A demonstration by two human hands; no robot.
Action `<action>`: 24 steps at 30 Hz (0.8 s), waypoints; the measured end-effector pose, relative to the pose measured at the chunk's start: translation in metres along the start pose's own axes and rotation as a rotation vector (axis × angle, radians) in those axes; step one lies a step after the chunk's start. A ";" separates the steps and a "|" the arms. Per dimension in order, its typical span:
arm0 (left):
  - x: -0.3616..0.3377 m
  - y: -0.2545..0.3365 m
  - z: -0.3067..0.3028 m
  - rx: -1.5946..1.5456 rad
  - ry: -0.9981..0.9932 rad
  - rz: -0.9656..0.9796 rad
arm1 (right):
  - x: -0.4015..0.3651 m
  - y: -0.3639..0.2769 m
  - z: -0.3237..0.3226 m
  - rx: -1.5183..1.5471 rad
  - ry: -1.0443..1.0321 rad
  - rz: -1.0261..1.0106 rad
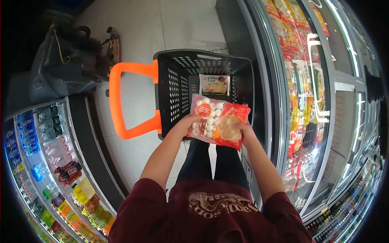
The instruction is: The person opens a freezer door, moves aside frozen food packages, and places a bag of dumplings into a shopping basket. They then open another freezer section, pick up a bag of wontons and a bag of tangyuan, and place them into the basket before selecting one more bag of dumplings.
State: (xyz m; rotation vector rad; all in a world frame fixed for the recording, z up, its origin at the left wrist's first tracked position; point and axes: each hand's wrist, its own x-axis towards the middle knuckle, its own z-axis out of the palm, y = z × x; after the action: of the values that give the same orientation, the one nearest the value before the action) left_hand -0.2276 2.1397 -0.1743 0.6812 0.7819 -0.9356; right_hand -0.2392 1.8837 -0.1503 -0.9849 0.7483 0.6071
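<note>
A red and clear bag of round white frozen food [216,117] is held flat over the near end of a black basket [174,97]. My left hand [191,123] grips its left edge, and my right hand [246,133] grips its right edge. The fingertips of both hands are partly hidden by the bag. Inside the basket, beyond the bag, lies a white and green food packet [214,84]. The basket's orange handle [115,101] sticks out to the left.
Along the right runs a glass-doored freezer [302,85] with white door handles [314,77] and bagged food inside. Drink shelves [60,162] stand at the lower left. A grey machine [60,69] is at the upper left, on the tiled floor [182,24].
</note>
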 end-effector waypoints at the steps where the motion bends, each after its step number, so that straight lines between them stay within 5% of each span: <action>1: 0.021 0.002 -0.009 0.005 -0.014 0.007 | 0.022 0.002 -0.003 -0.046 0.027 -0.009; 9: 0.222 -0.009 -0.090 0.132 0.250 -0.014 | 0.238 0.076 -0.092 -0.137 0.182 0.296; 10: 0.222 0.011 -0.077 0.226 0.255 -0.139 | 0.255 0.085 -0.099 -0.099 0.194 0.312; 12: 0.311 -0.041 -0.141 0.127 0.138 -0.126 | 0.301 0.121 -0.130 -0.024 0.220 0.369; 17: 0.384 -0.092 -0.169 0.037 0.188 -0.090 | 0.367 0.171 -0.197 -0.072 0.202 0.360; 24: 0.415 -0.100 -0.174 0.150 0.370 0.026 | 0.397 0.191 -0.208 -0.145 0.254 0.190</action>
State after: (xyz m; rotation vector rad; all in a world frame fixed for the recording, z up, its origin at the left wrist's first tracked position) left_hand -0.2114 2.0539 -0.6262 1.0120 1.0325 -0.8607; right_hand -0.1994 1.8263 -0.6323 -1.1466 1.0422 0.7163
